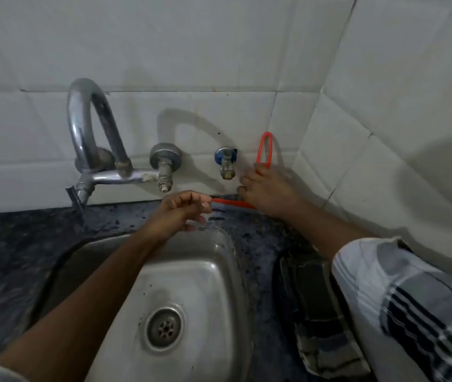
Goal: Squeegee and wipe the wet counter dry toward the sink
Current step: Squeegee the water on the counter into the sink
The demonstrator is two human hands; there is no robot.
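Observation:
An orange squeegee lies along the back of the dark speckled counter [257, 244], at the foot of the tiled wall. Its blade [233, 202] rests on the counter and its looped handle [264, 148] stands up against the tiles. My right hand [267, 191] grips the squeegee where handle meets blade. My left hand [180, 213] hovers over the back rim of the steel sink [191, 271], fingers loosely curled, fingertips at the blade's left end and gripping nothing that I can see. Wet drops glisten on the counter between the blade and the sink.
A curved steel tap [89, 139] with a wall valve [164, 164] sits at the back left, and a small blue-capped valve [226, 161] is just left of my right hand. A dark folded cloth [318, 307] lies on the counter right of the sink. Tiled walls meet at the right corner.

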